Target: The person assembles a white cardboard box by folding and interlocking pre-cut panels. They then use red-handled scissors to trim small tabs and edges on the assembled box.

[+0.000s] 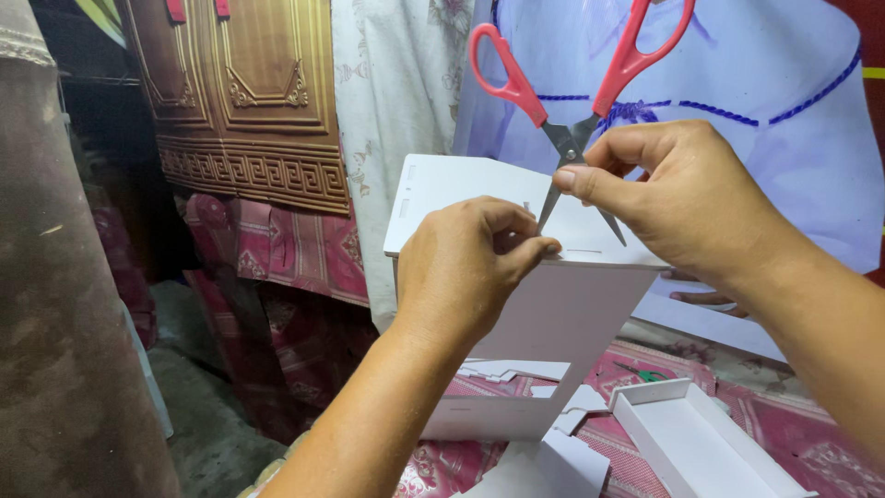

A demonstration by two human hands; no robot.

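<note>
Pinching the white card box (553, 304) at its top edge with my left hand (466, 267), my right hand (682, 194) grips the red-handled scissors (572, 138) by the blades, tip at a slot, mid-trimming; next I'd need a steady poke.

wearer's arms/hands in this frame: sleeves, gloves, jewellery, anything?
Both bare. Left hand and right hand: no gloves, rings, watch or bands visible. Forearms are uncovered up to the frame edge, no sleeve in view. Short nails, no markings.
</note>
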